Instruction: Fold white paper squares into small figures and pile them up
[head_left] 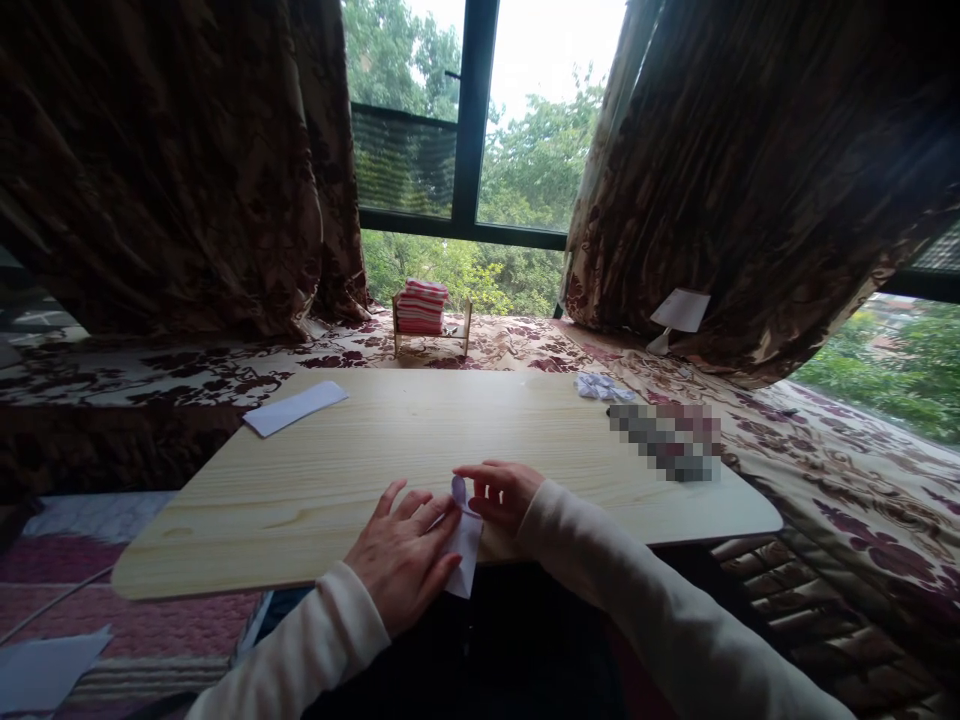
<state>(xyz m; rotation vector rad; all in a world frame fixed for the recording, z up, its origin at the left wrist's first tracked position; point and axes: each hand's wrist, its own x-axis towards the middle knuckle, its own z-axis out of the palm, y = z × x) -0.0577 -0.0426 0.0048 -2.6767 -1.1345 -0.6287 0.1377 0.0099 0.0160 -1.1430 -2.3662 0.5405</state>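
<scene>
A narrow white piece of paper [466,556] lies at the near edge of the wooden table, its lower end reaching past the edge. Its far end curls up in a small loop. My left hand [400,557] rests on the paper's left side with fingers outstretched and spread. At the curled end, my right hand [504,494] has its fingers bent round the paper and grips it. Part of the paper is hidden beneath my left fingers.
On the pale wooden table [300,500] lie a stack of folded white paper [296,408] at the left and crumpled paper pieces [602,388] at the right, near a blurred-out patch. Behind it stand a small rack with striped cloths [422,306] and a small lamp [681,310].
</scene>
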